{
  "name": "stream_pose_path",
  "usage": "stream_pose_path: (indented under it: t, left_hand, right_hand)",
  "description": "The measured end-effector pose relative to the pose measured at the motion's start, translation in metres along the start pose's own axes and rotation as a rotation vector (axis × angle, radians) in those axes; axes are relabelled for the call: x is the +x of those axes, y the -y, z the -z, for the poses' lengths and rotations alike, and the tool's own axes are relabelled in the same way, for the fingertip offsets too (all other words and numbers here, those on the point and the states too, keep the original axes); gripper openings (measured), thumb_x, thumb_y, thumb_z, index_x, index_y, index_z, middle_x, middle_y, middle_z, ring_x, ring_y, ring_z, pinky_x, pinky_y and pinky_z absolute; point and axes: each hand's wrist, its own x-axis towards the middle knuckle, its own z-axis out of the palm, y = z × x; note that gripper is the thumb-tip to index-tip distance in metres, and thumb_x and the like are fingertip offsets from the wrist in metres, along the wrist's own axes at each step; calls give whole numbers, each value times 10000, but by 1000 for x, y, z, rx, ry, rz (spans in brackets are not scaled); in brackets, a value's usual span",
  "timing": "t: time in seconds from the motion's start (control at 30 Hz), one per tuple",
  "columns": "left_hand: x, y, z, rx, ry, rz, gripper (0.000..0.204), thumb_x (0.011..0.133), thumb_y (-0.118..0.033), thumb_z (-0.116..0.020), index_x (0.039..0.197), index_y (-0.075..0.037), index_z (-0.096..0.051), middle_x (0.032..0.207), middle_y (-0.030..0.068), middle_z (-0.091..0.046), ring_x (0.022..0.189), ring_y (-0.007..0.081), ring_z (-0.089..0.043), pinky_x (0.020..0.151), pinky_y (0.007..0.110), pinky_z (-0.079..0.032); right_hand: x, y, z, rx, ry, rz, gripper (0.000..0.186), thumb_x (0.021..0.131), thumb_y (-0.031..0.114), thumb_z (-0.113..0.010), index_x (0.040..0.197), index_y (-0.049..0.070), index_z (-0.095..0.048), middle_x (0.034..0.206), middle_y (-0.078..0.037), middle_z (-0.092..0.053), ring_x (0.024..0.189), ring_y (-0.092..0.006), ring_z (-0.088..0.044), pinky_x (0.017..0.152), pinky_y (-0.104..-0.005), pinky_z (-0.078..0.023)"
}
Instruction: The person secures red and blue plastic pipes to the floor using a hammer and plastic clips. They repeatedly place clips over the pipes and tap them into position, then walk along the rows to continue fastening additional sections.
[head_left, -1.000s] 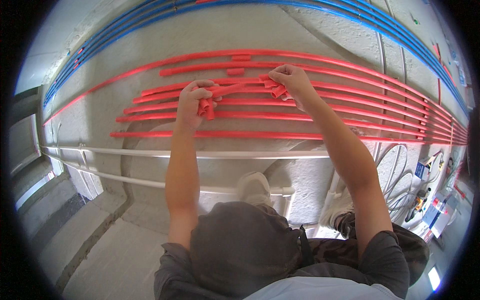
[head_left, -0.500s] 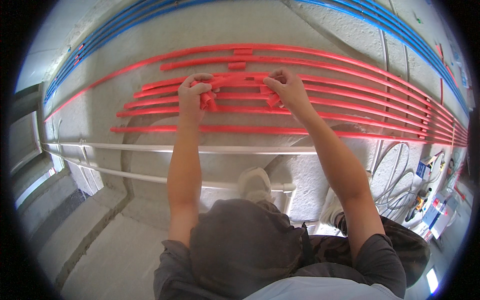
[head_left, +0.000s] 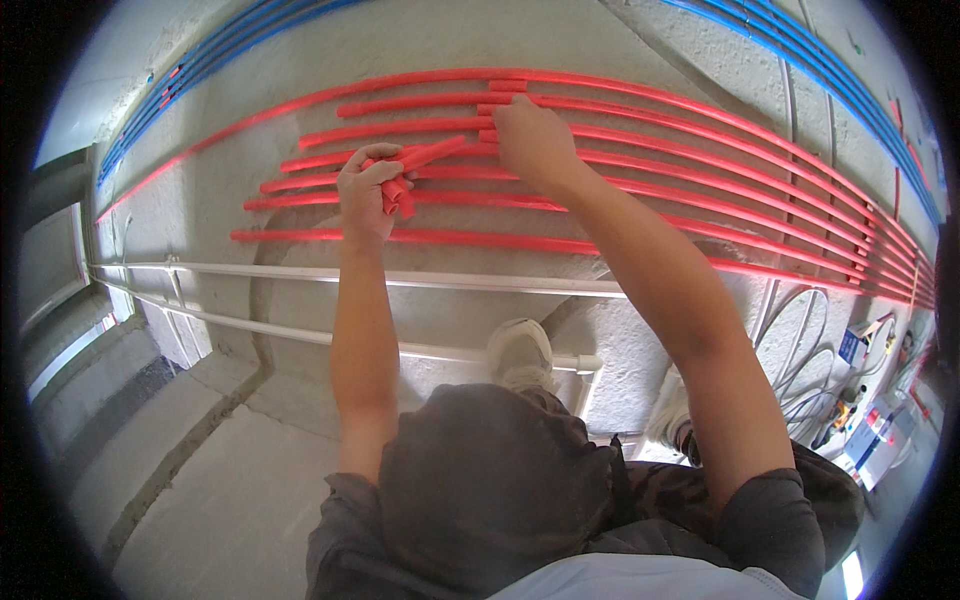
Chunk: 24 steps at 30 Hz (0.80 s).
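Note:
Several short red pipe pieces [head_left: 397, 190] are bunched in my left hand [head_left: 365, 185], its fingers wrapped round them; one longer piece [head_left: 436, 151] points out to the right. My right hand [head_left: 534, 142] is lowered over the long red pipes [head_left: 670, 128] on the concrete, its fingertips mostly hidden behind the back of the hand. A short red piece [head_left: 487, 136] pokes out at its left side, below the third long pipe. Further up, one short piece [head_left: 507, 86] lies between the first two long pipes, and another [head_left: 488, 110] sits between the second and third.
Blue pipes [head_left: 790, 50] run along the far side. Nearer me, a white pipe [head_left: 480, 281] crosses in front of my shoe [head_left: 520, 350]. At the right lie looped cables [head_left: 800, 330], a power tool [head_left: 838, 420] and a box [head_left: 880, 440].
My right hand has moved up and left among the long pipes, and a short piece now shows beside it below the third pipe. The left hand keeps its bunch, slightly turned.

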Motion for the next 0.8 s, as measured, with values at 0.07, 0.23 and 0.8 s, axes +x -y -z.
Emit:
stream_pose_path:
  t: [0.07,0.23,0.8]
  left_hand:
    - [0,1,-3,6,-12,-10,237,836,61,-643,1070,58,-679,966,158,-703,758,256,-724,673,345,-606]
    - [-4,-4,6,9,-47,-13,242,827,59,-655,1067,42,-681,950,154,-713,739,256,-730,646,340,-617]
    - [-9,0,0,-52,25,40,248,805,70,-654,1052,54,-659,933,167,-704,751,263,-713,696,348,-600]
  right_hand:
    - [10,3,2,5,-29,10,180,948,150,-637,1025,22,-738,1074,-246,-717,983,-431,-724,828,-543,-592]
    - [3,-3,25,571,123,-294,228,861,193,-784,990,12,-732,860,-209,-736,835,-368,-734,778,-480,-600]
    - [-36,-32,-33,-32,-132,265,210,950,262,-720,923,55,-731,963,-111,-674,885,-342,-699,750,-485,-555]
